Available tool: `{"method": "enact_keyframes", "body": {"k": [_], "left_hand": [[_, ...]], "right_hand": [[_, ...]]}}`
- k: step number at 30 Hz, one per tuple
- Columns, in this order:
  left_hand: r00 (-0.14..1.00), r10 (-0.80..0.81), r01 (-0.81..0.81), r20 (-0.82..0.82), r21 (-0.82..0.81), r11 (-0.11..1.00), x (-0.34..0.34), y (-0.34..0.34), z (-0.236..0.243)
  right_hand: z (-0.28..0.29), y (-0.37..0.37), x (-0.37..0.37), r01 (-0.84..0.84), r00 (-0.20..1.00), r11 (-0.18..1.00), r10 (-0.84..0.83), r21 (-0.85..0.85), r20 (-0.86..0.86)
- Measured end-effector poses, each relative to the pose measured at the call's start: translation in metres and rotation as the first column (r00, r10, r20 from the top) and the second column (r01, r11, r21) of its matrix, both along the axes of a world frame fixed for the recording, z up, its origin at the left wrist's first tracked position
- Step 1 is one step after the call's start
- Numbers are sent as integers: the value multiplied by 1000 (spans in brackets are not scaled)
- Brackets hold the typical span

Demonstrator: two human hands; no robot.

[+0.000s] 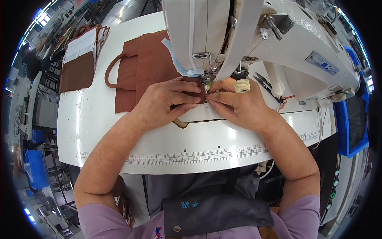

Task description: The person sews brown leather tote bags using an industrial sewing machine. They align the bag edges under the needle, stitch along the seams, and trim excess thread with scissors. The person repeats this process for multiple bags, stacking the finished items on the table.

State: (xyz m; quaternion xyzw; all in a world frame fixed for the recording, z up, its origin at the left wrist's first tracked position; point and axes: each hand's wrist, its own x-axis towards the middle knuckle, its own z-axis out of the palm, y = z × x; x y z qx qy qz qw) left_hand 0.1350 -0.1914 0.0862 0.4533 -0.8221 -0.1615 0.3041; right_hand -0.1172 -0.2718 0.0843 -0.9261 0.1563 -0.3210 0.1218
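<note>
A brown leather-like panel (149, 51) with a loop handle (111, 73) lies on the white table, its right end under the sewing machine's presser foot and needle (207, 75). My left hand (167, 97) is closed on the panel's narrow end just left of the needle, fingers on top and thumb at the near side. My right hand (240, 103) pinches the same end at its right edge, thumb and forefinger together close to the needle. The fingertips partly hide the edge they hold.
The white sewing machine (294, 44) rises over the work. Dark scissors (266, 85) with orange thread lie right of my right hand. At the left sits a stack of brown and white pieces (79, 59). A ruler strip (191, 158) runs along the near table edge; a blue bin (350, 111) stands at right.
</note>
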Motion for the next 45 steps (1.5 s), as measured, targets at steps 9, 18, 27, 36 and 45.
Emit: {"method": "enact_keyframes", "body": {"k": [9, 18, 27, 36, 45], "left_hand": [[1000, 9, -10, 6, 17, 1000, -1, -2, 3], [1000, 8, -8, -20, 5, 1000, 4, -14, 4], [994, 105, -104, -27, 36, 994, 5, -23, 1], [987, 160, -159, -31, 38, 987, 4, -25, 0], [983, 174, -178, 53, 79, 981, 10, -21, 5]], "right_hand": [[-5, 1, 0, 17, 1000, 999, -18, -45, -21], [-4, 0, 3, 39, 999, 999, -39, 9, 6], [3, 6, 6, 156, 982, 979, -168, -128, -89], [5, 5, 5, 145, 983, 981, -158, -131, -94], [1, 3, 6, 128, 990, 985, -134, -112, -49]]}}
